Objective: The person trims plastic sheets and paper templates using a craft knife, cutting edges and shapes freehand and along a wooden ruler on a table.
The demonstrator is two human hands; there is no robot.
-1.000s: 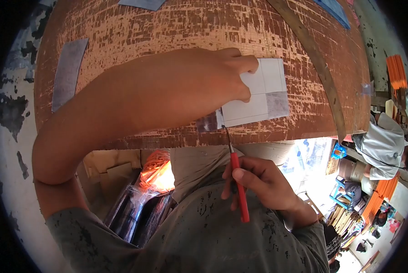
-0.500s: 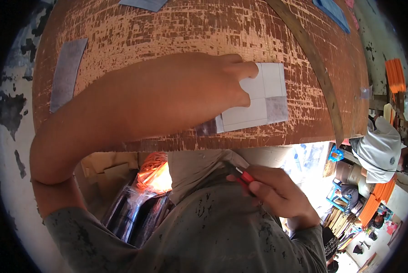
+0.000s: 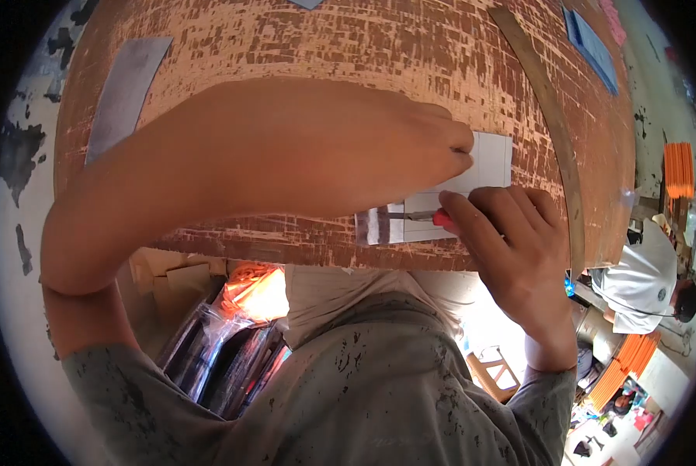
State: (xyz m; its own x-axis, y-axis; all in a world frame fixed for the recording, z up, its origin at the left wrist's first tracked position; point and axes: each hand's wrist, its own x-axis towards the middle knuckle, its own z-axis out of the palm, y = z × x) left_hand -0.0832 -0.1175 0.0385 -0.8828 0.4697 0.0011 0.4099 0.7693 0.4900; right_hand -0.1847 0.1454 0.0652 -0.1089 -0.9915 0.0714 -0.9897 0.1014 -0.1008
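On the worn brown board lies a white marked template [image 3: 491, 161] over a piece of grey material [image 3: 380, 225], whose left end sticks out beyond the template. My left hand [image 3: 433, 144] rests at the template's upper left, fingers pressed together and curled; what its fingers hold, if anything, is hidden. A red-handled knife [image 3: 445, 220] is gripped in my right hand [image 3: 515, 233], its blade pointing left over the template near its lower left part.
Another grey strip [image 3: 129, 93] lies at the board's [image 3: 270, 250] left. A long curved wooden strip [image 3: 546, 109] crosses the right side, with blue folded material [image 3: 590, 50] beyond. At the far right a person [image 3: 643, 276] in a white shirt is bent over. Orange bundles [image 3: 256, 291] sit below.
My right hand has risen from below the board's edge to the template with the knife. My left hand has shifted right, its fingers now closer together. The view has moved slightly.
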